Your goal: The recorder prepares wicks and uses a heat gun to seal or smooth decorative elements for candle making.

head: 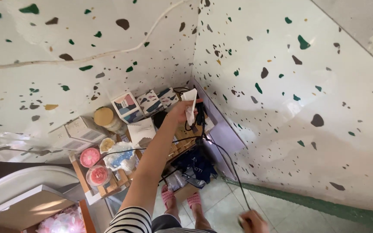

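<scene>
Left hand [180, 111] is stretched out toward the middle of the frame, fingers pinched on a white cloth [190, 102] right above the wooden shelf [109, 186] in the wall corner. Right hand [253, 221] sits at the bottom edge, closed around a black cable [228, 162] that runs up to the shelf. Pink round containers [90, 157] sit at the lower left.

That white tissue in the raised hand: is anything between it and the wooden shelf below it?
The left hand holds the white tissue above the wooden shelf. Black cables hang right beside it, crossing the shelf top; nothing else visible blocks it.
</scene>
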